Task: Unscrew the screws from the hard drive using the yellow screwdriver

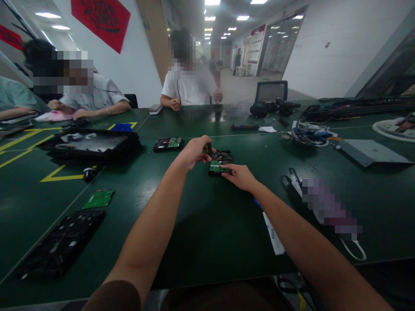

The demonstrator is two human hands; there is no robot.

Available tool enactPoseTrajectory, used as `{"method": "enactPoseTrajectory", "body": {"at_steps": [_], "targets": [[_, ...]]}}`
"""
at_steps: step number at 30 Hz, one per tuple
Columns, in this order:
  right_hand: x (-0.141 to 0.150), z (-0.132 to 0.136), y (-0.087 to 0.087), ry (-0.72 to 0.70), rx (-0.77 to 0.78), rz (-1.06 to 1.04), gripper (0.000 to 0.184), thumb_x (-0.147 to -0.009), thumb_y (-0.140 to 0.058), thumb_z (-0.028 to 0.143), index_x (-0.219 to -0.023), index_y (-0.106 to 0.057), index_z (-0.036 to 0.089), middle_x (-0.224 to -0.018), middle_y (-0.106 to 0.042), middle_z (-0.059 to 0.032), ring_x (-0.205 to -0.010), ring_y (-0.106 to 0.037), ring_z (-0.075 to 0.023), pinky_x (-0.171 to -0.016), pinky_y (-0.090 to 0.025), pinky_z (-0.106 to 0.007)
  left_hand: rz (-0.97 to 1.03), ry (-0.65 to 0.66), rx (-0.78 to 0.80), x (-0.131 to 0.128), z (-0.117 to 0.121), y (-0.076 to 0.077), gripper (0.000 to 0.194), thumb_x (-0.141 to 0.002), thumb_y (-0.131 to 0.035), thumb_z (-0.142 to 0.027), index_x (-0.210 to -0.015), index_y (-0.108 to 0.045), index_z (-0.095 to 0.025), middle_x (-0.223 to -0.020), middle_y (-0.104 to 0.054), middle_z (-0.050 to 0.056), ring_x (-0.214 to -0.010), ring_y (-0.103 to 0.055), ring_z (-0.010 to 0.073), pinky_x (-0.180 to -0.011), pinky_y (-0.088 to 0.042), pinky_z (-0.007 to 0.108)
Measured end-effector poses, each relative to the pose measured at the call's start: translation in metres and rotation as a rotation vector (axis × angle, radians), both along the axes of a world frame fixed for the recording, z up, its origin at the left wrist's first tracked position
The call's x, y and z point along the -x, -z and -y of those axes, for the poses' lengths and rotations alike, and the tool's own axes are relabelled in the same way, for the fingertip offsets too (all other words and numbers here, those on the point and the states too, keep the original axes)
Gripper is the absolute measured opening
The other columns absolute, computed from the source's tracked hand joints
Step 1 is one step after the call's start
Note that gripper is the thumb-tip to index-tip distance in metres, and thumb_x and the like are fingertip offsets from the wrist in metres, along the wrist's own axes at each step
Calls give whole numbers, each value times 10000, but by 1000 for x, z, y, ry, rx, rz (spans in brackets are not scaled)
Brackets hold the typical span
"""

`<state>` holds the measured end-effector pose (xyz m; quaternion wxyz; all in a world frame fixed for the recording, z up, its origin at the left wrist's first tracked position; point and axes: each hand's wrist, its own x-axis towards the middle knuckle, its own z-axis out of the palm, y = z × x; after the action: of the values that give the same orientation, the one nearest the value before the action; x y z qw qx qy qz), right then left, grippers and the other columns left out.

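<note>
Hard drive [220, 160]: right hand [241, 176] pinches near-right edge; left hand [196, 152] curled round dark object [207, 149]; green tabletop [201, 224] stretches nearside.

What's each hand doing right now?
Left hand: closed, holding a dark object with yellow marks.
Right hand: touching the hard drive; can't tell if it's gripping.

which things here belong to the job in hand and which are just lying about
Likely in the job:
black drive with green board, right hand on it
dark object in the left hand
perhaps the other drive

Likely just lying about:
cables
grey metal box
black tray
</note>
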<state>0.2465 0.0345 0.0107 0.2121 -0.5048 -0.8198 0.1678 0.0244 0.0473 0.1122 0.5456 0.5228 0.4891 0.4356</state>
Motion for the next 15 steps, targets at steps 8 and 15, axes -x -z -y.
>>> {"method": "enactPoseTrajectory", "body": {"at_steps": [8,15], "targets": [[0,1,2,3,-19,3,417,-954,-670,423,-1347,-685,286,-728,-654,18,-631,-532,-141,-654,-376,-276,-24,-3,-27,2,-4,3,281,-829,-568,-419,-855,-667,-157,-867,-711,106,-490,-552,122,-430,-352,262],[0,-1,4,5,-19,3,422,-952,-673,432,-1348,-686,287,-745,-670,12,-646,-546,-143,-663,-383,-277,25,26,28,0,-2,1,232,-844,-563,-407,-907,-574,-184,-888,-736,120,-518,-615,158,-457,-403,270]]}}
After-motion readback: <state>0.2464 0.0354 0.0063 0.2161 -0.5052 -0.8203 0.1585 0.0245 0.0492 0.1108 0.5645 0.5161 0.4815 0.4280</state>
